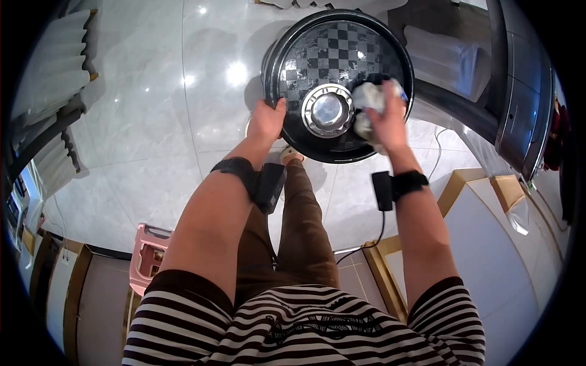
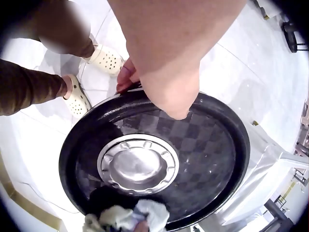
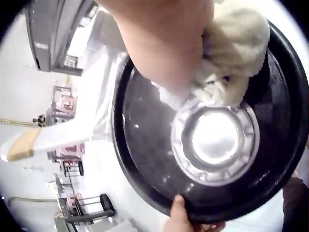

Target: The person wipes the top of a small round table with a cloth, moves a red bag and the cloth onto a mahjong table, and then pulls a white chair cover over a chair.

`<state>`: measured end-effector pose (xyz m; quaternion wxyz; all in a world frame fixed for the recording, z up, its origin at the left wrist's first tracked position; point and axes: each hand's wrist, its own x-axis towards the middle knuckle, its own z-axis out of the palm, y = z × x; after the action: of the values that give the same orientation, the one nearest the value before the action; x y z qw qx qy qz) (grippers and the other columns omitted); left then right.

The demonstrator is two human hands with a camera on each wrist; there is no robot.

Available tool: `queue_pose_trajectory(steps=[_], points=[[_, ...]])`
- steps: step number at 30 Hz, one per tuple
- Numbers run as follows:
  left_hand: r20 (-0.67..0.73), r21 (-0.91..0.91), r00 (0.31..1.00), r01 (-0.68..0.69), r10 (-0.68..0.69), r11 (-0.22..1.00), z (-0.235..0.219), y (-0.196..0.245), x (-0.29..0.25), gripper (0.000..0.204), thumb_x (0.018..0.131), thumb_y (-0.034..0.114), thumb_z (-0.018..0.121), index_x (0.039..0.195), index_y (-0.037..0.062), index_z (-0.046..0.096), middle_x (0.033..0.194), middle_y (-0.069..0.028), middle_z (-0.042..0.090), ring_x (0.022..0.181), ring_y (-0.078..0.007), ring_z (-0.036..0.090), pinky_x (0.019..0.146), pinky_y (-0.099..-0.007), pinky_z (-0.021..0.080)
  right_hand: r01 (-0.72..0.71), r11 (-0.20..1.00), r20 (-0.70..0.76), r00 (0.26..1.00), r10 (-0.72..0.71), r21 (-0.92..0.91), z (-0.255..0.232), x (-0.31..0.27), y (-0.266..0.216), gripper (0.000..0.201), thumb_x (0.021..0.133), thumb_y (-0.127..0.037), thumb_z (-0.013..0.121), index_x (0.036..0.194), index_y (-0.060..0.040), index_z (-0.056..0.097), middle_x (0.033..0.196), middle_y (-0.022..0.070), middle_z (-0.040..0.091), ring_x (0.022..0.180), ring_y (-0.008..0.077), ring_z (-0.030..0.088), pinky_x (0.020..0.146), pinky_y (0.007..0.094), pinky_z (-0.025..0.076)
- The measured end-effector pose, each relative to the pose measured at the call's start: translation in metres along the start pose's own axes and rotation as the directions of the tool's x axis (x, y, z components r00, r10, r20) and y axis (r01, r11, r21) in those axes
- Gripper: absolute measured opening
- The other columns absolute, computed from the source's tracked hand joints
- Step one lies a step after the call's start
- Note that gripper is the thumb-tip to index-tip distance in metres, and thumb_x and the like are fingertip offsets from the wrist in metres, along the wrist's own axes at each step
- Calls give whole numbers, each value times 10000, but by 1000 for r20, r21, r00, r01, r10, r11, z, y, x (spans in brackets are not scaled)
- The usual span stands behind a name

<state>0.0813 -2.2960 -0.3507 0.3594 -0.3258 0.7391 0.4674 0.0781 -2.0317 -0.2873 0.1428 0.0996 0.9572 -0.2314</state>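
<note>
A round black tray (image 1: 339, 46) with a checkered surface and a raised rim is held up over the floor. My left hand (image 1: 267, 119) grips its left rim, the thumb over the edge and fingers beneath, as the right wrist view also shows. A silver metal ring with a domed middle (image 1: 328, 111) lies on the tray's near part. Right of it, my right hand (image 1: 389, 122) holds a bunched whitish cloth (image 2: 152, 212) against the tray; part of that hand is blurred. In the right wrist view the cloth (image 3: 231, 53) touches the metal ring's edge.
A pink stool (image 1: 141, 259) stands at the lower left. Plastic-draped furniture (image 1: 448, 61) is at the right, near a dark cabinet (image 1: 528, 91). A white panel with gold edging (image 1: 482, 238) stands at the lower right. Glossy tiles (image 1: 140, 122) cover the floor.
</note>
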Motion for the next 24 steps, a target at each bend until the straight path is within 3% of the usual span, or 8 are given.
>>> queue_pose_trajectory(steps=[1, 4, 7, 12, 19, 20, 23, 24], points=[[-14, 20, 1000, -13, 14, 1000, 2, -5, 4, 525, 852, 403, 563, 1015, -87, 468, 657, -181, 599, 431, -259, 593, 362, -327, 479, -53, 998, 123, 991, 56, -25, 23, -1, -11, 648, 775, -181, 660, 1351, -205, 363, 1377, 241, 276, 1178, 462, 407, 922, 445, 428], [-40, 35, 999, -12, 13, 999, 2, -5, 3, 511, 853, 398, 563, 1008, -81, 476, 644, -177, 595, 429, -261, 592, 362, -332, 477, -159, 955, 79, 980, 184, -251, 46, -9, -56, 593, 783, -180, 656, 1330, -202, 427, 1375, 313, 243, 1114, 475, 426, 922, 459, 421], [-90, 75, 994, -58, 65, 995, 10, -16, 10, 512, 852, 401, 565, 1007, -79, 478, 637, -177, 591, 427, -262, 591, 362, -336, 475, -90, 965, 0, 996, 93, -245, 53, -15, -48, 589, 757, -149, 653, 1309, -186, 452, 1340, 315, 281, 1086, 471, 449, 910, 442, 429], [-60, 30, 998, -2, 4, 1000, 4, -2, 0, 530, 847, 416, 565, 1007, -82, 478, 635, -177, 592, 425, -258, 591, 366, -337, 473, 126, 991, 101, 988, -121, -40, 49, -45, -60, 584, 695, -68, 634, 1254, -134, 481, 1217, 258, 423, 1032, 418, 511, 847, 404, 459], [-61, 54, 998, -16, 19, 998, 6, -11, 6, 542, 837, 434, 577, 999, -74, 474, 658, -174, 597, 426, -247, 586, 362, -328, 467, -227, 868, 258, 959, 120, 441, 41, -57, -44, 764, 678, -58, 631, 1359, 13, 292, 1243, 222, 489, 1134, 275, 516, 913, 296, 423], [-32, 35, 999, 0, 1, 999, 4, -5, 1, 545, 833, 433, 586, 1003, -71, 471, 669, -172, 600, 427, -239, 584, 358, -324, 462, -316, 713, 386, 920, 69, 626, 48, -51, -41, 805, 671, -92, 665, 1371, 8, 280, 1254, 214, 480, 1164, 296, 486, 954, 298, 392], [-29, -132, 998, -51, 48, 990, 10, -16, 11, 558, 784, 389, 678, 1025, -67, 466, 747, -158, 617, 542, -205, 612, 439, -308, 485, -212, 858, 427, 904, -10, 468, 70, -25, -43, 864, 653, -179, 692, 1387, -1, 271, 1317, 227, 394, 1257, 321, 365, 1051, 329, 278], [-97, -138, 971, -230, 218, 963, 12, -21, 13, 579, 724, 321, 760, 1038, -65, 463, 818, -145, 622, 688, -184, 621, 566, -289, 500, -224, 856, 433, 901, 0, 466, 71, -21, -47, 861, 650, -188, 689, 1386, -6, 281, 1318, 229, 390, 1258, 327, 360, 1052, 332, 275]])
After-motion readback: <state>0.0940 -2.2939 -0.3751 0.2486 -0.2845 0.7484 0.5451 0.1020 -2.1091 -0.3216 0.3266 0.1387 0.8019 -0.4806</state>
